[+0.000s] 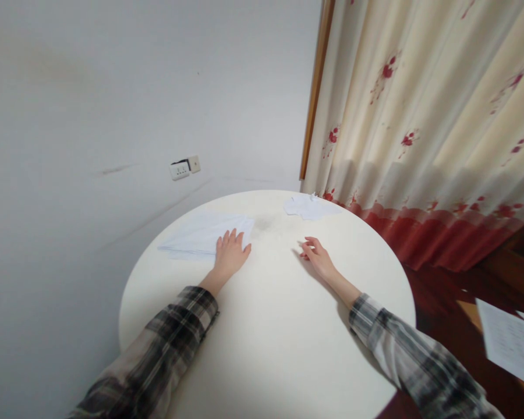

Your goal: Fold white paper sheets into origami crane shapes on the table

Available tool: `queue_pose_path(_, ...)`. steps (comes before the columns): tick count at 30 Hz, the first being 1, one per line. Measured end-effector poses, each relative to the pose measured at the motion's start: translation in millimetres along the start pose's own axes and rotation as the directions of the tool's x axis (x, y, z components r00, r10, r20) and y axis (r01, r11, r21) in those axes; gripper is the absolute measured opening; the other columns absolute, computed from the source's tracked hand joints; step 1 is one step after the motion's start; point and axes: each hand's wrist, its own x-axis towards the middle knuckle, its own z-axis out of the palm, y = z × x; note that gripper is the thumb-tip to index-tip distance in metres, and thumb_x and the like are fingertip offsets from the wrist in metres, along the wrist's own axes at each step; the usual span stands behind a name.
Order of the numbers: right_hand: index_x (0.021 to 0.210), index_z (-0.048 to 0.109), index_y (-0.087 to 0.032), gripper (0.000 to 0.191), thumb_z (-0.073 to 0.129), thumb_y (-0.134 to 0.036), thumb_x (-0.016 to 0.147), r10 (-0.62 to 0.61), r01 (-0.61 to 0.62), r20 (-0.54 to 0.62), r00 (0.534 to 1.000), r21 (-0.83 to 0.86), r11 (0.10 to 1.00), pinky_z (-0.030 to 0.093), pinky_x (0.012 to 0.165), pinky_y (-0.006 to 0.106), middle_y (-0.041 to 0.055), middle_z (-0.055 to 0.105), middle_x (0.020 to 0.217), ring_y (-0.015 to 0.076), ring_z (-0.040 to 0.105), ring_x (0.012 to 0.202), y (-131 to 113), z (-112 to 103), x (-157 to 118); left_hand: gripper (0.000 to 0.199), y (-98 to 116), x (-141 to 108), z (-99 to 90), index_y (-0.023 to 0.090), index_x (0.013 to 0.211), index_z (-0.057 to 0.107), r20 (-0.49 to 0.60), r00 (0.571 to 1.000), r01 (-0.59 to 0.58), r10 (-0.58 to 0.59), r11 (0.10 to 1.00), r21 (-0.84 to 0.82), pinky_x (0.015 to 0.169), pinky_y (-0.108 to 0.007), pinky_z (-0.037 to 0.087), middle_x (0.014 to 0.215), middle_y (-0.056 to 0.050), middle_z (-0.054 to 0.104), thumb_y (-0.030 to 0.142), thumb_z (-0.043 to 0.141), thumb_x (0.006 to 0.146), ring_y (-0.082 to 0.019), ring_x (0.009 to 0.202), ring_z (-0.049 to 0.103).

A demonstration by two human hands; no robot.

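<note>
My left hand (231, 252) lies palm down with its fingers spread over the right end of a stack of white paper sheets (192, 235) on the left side of the round white table (262, 337). My right hand (318, 257) rests on its side on the table, right of the middle. Its fingers are bent inward toward the thumb. A thin greyish tip shows at the fingertips, too small and blurred to name. Beyond this hand, near the far edge, lie crumpled or torn pieces of white paper (308, 207).
A pale wall (113, 105) with a socket (180, 170) stands behind the table on the left. A floral curtain (375, 116) hangs at the right. Printed sheets (510, 340) lie on a lower wooden surface right of the table. A faint grey smudge marks the tabletop.
</note>
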Motion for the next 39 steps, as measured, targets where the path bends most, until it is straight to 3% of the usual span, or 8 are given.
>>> queue_pose_path(3,0.107,0.045,-0.018,0.045,0.048,-0.049,0.074,0.001,-0.001,-0.004,1.0,0.016,1.0,0.05,0.062,0.028,0.0085,0.057,0.099,0.0123,0.06,0.065,0.0,0.3,0.0,0.062,2.0,1.0,2.9,0.011,0.129,0.039,0.066,0.996,0.069,-0.068,0.998,-0.015,0.1,-0.049,0.024,0.139,-0.018,0.032,0.048,0.039,0.08,-0.036,0.128,0.026)
queue_pose_path(6,0.107,0.046,-0.019,0.044,0.048,-0.049,0.074,-0.002,0.002,0.0,1.0,0.012,1.0,0.05,0.063,0.029,0.0086,0.057,0.099,0.0125,0.06,0.065,0.1,0.2,-0.1,0.056,-1.8,3.1,5.5,0.01,0.128,0.041,0.121,0.989,0.089,-0.084,0.995,-0.034,0.098,-0.047,0.028,0.137,-0.018,0.036,0.04,0.037,0.081,-0.033,0.125,0.032)
queue_pose_path(17,0.115,0.044,-0.019,0.045,0.045,-0.044,0.078,-0.031,0.027,-0.058,0.998,-0.063,0.998,0.051,0.064,0.031,0.01,0.056,0.106,0.0143,0.061,0.07,3.4,-1.0,2.1,0.048,-10.8,1.6,-1.6,0.009,0.127,0.04,-0.027,0.992,0.124,-0.124,0.992,-0.006,0.1,-0.046,0.027,0.137,-0.017,0.036,0.011,0.03,0.08,-0.029,0.127,0.03)
queue_pose_path(20,0.123,0.041,-0.017,0.047,0.044,-0.038,0.081,-0.221,0.182,-0.091,0.971,-0.321,0.929,0.046,0.083,0.041,0.0153,0.052,0.119,0.0226,0.056,0.098,0.0,-5.0,0.5,0.05,-1.8,0.6,-3.3,0.01,0.132,0.031,-0.079,0.997,-0.019,0.01,0.994,-0.103,0.104,-0.043,0.022,0.142,-0.015,0.028,0.021,0.033,0.084,-0.027,0.131,0.022)
queue_pose_path(22,0.128,0.038,-0.016,0.051,0.045,-0.038,0.082,-0.35,0.315,0.024,0.936,-0.5,0.807,0.034,0.098,0.046,0.0162,0.044,0.131,0.0262,0.041,0.119,-4.2,-5.6,-3.0,0.054,7.9,-2.4,-2.7,0.013,0.135,0.026,-0.05,0.982,-0.19,0.184,0.965,-0.179,0.106,-0.041,0.021,0.145,-0.013,0.023,0.034,0.035,0.086,-0.026,0.133,0.018)
queue_pose_path(26,0.135,0.032,-0.021,0.062,0.042,-0.052,0.082,-0.268,0.425,0.331,0.905,-0.667,0.611,0.016,0.105,0.054,0.0102,0.027,0.143,0.0281,0.017,0.133,-12.0,-0.7,-12.9,0.058,28.6,-13.0,0.8,0.024,0.137,0.025,0.124,0.859,-0.447,0.496,0.846,-0.292,0.106,-0.042,0.019,0.146,-0.007,0.022,0.052,0.03,0.086,-0.024,0.134,0.016)
queue_pose_path(30,0.135,0.033,-0.017,0.067,0.031,-0.06,0.083,-0.104,0.437,0.473,0.875,-0.679,0.589,0.018,0.105,0.051,0.0123,0.028,0.142,0.0275,0.02,0.133,-13.8,3.6,-16.6,0.059,37.7,-18.9,2.2,0.026,0.136,0.027,0.2,0.838,-0.441,0.508,0.846,-0.3,0.106,-0.044,0.015,0.145,-0.008,0.023,0.056,0.025,0.085,-0.026,0.134,0.016)
queue_pose_path(39,0.136,0.03,-0.015,0.072,0.026,-0.063,0.083,-0.041,0.413,0.48,0.877,-0.706,0.576,0.015,0.107,0.047,0.011,0.025,0.144,0.0253,0.017,0.134,-17.9,1.5,-15.0,0.06,36.6,-17.6,0.9,0.027,0.136,0.028,0.213,0.841,-0.421,0.497,0.849,-0.319,0.106,-0.043,0.014,0.146,-0.007,0.021,0.058,0.024,0.085,-0.025,0.134,0.016)
